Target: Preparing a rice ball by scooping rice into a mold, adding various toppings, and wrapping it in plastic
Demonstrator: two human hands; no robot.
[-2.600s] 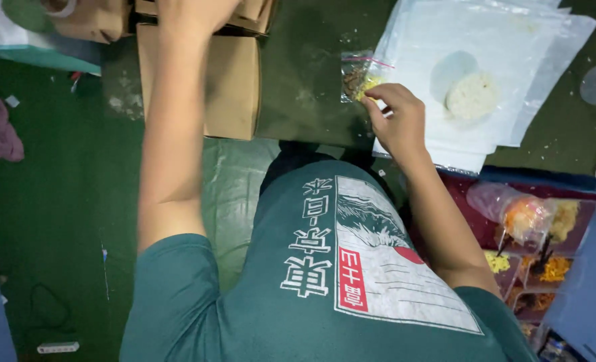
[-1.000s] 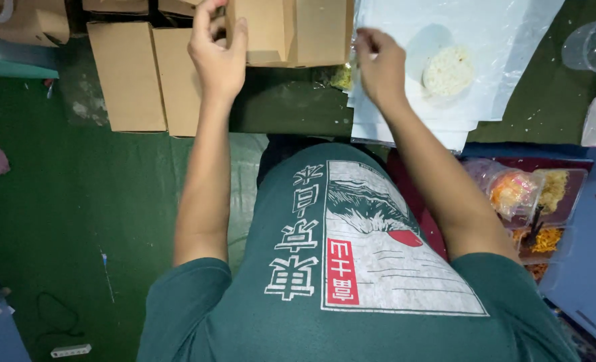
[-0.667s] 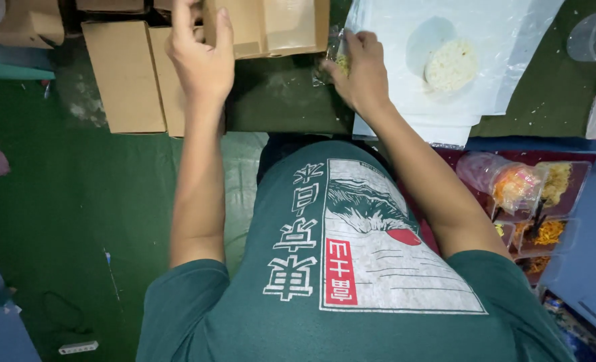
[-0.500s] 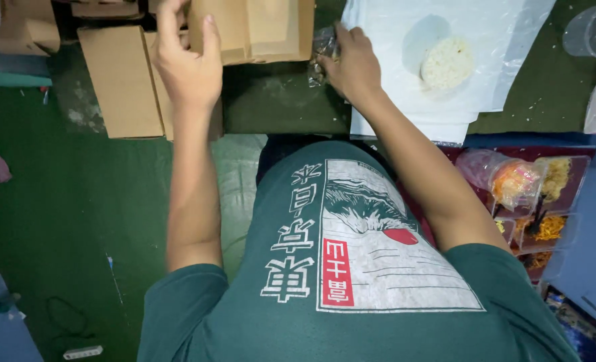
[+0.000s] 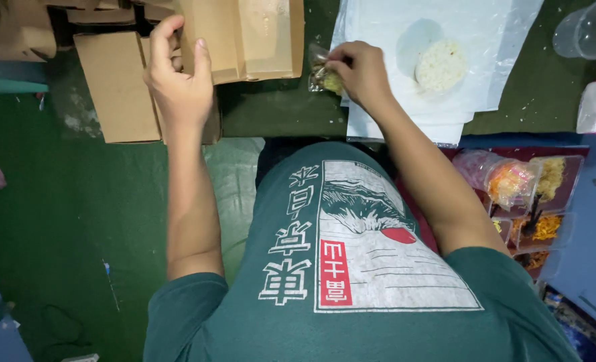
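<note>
Head view shows us looking down over our green printed shirt (image 5: 351,268) at a dark green floor mat (image 5: 97,201) that carries everything. Our left hand (image 5: 177,84) is closed on the near wall of an open cardboard box (image 5: 244,37) at the far edge of the mat, thumb on one side and fingers curled over the rim. Flat cardboard pieces (image 5: 113,87) lie just beside and under that box. Our right hand (image 5: 358,70) pinches a small clear packet (image 5: 323,70) with something yellowish inside; the fingers are shut on it. The packet hangs just beside the right wall of the box, over the left edge of a stack of white plastic sheets (image 5: 458,80).

Half a second ago the packet was at much the same spot, and the right hand has turned a little so that more of the packet shows. Compared with a second ago, the hand has carried it left, off the sheets and toward the box. The left hand has kept its hold on the box wall through these frames; earlier still it was reaching up over the cardboard.

A round pale disc (image 5: 440,66) lies on the white sheets, well apart from the packet. A clear plastic cup (image 5: 582,30) stands at the far right corner. Trays of orange and yellow bits (image 5: 539,201) sit at the right edge, near our right elbow.
</note>
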